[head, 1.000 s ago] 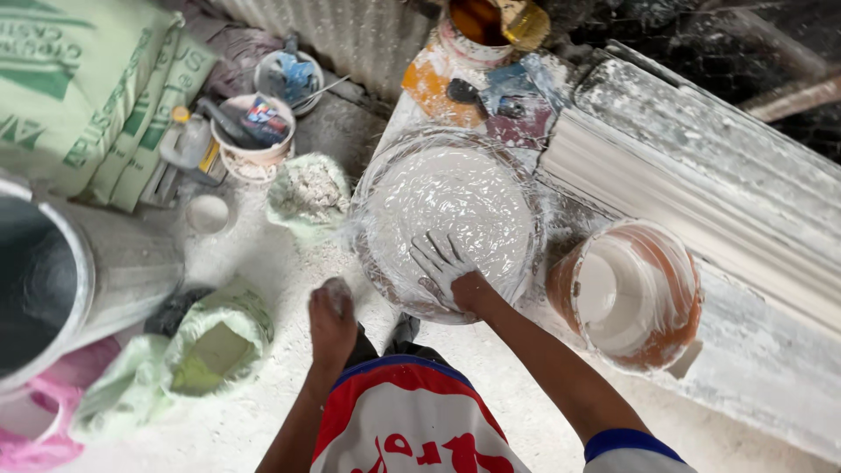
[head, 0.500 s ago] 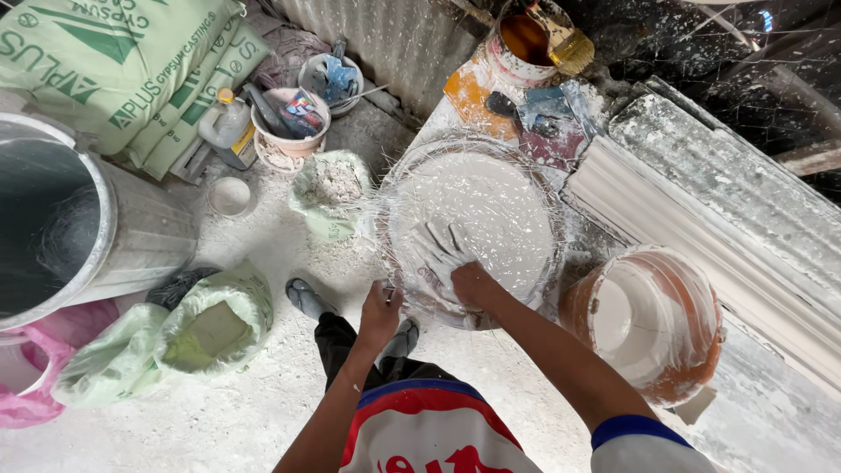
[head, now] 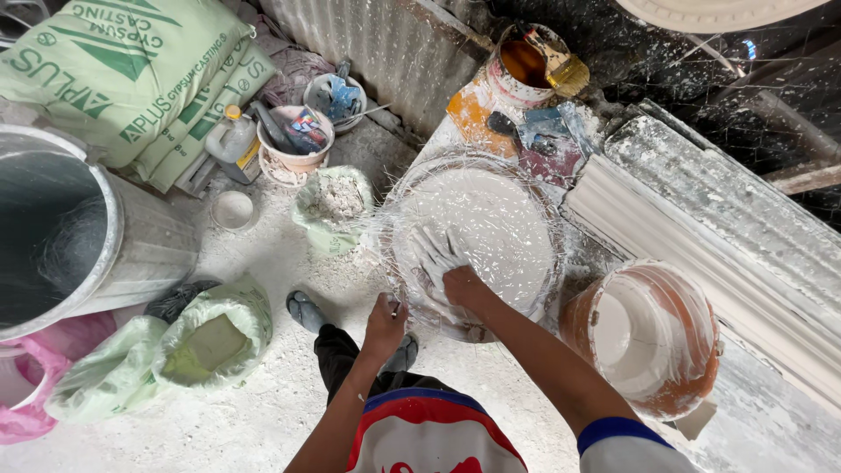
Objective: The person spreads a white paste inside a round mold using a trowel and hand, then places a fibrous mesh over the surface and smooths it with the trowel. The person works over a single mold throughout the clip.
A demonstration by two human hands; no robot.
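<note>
1. Since the earlier frames, the left hand [head: 384, 326] has shifted from the person's lap side up to the near rim of the round mould [head: 477, 236], and the view has swung so that more of the sacks shows.
2. Right hand [head: 451, 271] lies flat on the wet white plaster inside the mould, fingers [head: 434, 245] spread wide and coated white.
3. Left hand is loosely curled at the mould's near edge; whether it grips the rim or a small object cannot be told.
4. Mould is a shallow round form filled with smooth white plaster, pale fibre strands trailing over its rim. It sits directly ahead of the person, between the white moulding strip [head: 701, 263] and the open plastic bag of powder [head: 331, 206].
5. An orange bucket [head: 648, 337], streaked white inside, stands to the right of the mould.
6. Floor [head: 254, 394] is dusty and plaster-spattered. A metal drum [head: 88, 236] stands at left, green sacks [head: 131, 79] behind it, a corrugated sheet wall [head: 377, 44] at the back.
</note>
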